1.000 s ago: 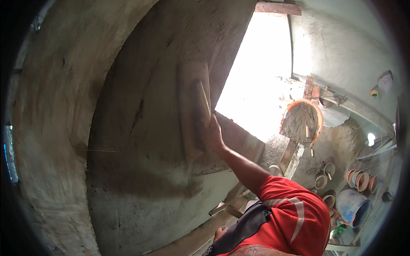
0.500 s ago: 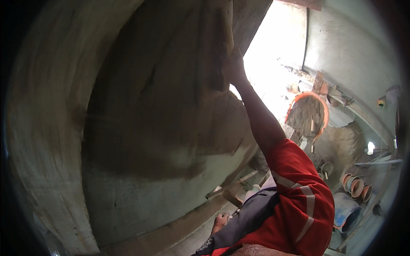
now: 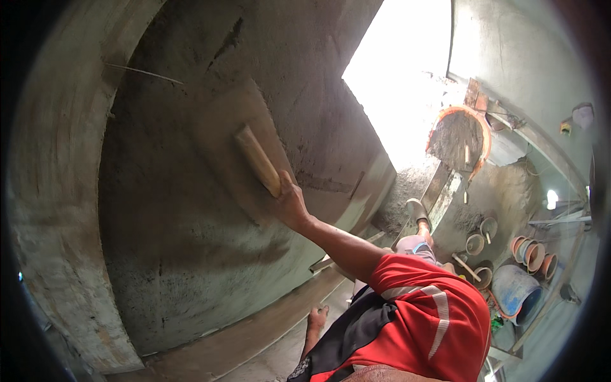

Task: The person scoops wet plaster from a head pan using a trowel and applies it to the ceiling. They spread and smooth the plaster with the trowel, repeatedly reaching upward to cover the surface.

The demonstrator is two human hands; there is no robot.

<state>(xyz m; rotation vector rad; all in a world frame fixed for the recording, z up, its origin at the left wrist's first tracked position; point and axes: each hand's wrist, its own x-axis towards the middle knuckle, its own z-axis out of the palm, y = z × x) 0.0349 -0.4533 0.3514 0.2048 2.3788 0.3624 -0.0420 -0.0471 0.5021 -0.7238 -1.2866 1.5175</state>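
My right hand [image 3: 293, 202] is closed around the lower end of the wooden handle of a large plastering float [image 3: 258, 159]. The float's broad rectangular board lies against the damp, grey plastered wall [image 3: 191, 248], tilted with its handle slanting from upper left to lower right. Low in the view, my left hand [image 3: 316, 316] hangs near the base of the wall. It appears to hold nothing, and its thumb stands apart from the fingers.
A bright opening [image 3: 407, 57] breaks the wall above right. An orange-rimmed tub of mortar [image 3: 459, 137] stands at right, with planks [image 3: 439, 191] beside it. Several stacked buckets [image 3: 531, 254] and a blue drum [image 3: 514, 294] are lower right. A thin rod [image 3: 143, 73] juts at upper left.
My right hand has brought the float down and to the left, from high beside the opening to the middle of the wall. The left hand has shifted slightly to the left and up.
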